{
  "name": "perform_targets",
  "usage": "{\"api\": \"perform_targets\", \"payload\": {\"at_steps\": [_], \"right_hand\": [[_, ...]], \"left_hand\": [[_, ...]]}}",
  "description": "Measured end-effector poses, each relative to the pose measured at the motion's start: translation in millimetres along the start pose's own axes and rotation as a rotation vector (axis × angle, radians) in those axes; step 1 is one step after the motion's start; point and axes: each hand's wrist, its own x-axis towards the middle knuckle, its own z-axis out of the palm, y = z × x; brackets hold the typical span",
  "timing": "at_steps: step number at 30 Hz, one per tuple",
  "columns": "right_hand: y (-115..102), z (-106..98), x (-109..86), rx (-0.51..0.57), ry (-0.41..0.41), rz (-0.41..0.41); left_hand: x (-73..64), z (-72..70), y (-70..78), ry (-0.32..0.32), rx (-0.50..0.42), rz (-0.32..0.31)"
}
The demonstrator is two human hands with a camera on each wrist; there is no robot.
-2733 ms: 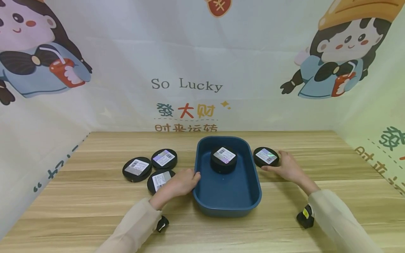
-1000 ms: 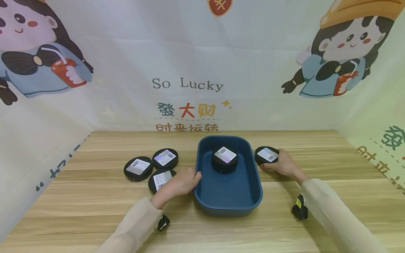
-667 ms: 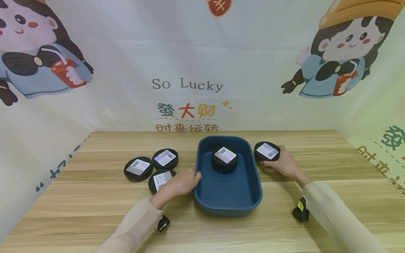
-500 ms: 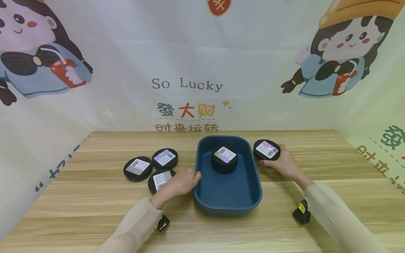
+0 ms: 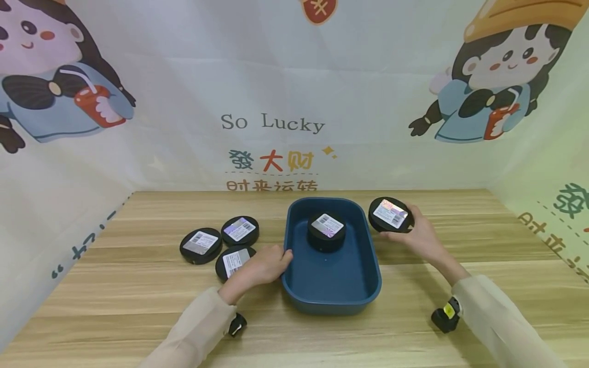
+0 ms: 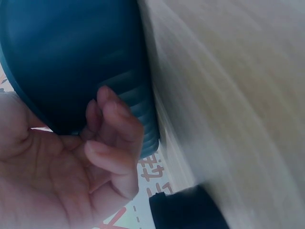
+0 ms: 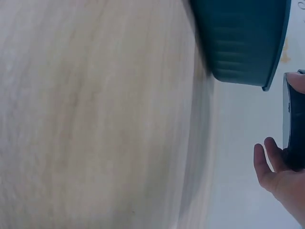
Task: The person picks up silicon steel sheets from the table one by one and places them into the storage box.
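1. Fingers of the right hand [image 5: 421,237] curl round a round, flat black tin with a silvery barcode label [image 5: 390,215], lifted off the wooden table [image 5: 138,312] and tilted so its labelled face leans toward the camera; the grip sits on the tin's near edge, which leaves the label uncovered.
2. Just inward of that grip stands the dark blue oblong plastic tray [image 5: 332,301], and a second black labelled tin [image 5: 326,231] lies flat in its far half.
3. Left hand [image 5: 259,266] rests with loosely bent fingertips touching the tray's outer wall, pinching nothing; judging by the placement, it steadies the tray.
4. Outward of the left hand, three more black labelled tins [image 5: 200,245] lie flat and close together on the table, the nearest partly covered by that hand.
5. Wrist views are blurred: the left one shows fingers [image 6: 114,138] against the ribbed tray wall [image 6: 86,62], while the right one cuts the held tin [image 7: 294,119] at the frame edge, hiding most of the grip.
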Motion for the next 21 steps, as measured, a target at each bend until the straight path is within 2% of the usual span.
{"api": "perform_targets", "payload": {"at_steps": [9, 21], "right_hand": [[-8.0, -0.9, -2.8, 0.083, 0.008, -0.044], [-34.3, 5.6, -8.0, 0.140, -0.013, -0.124]], "left_hand": [[0.3, -0.4, 0.6, -0.001, 0.007, 0.000], [-0.6, -0.7, 0.9, -0.004, -0.003, -0.005]]}}
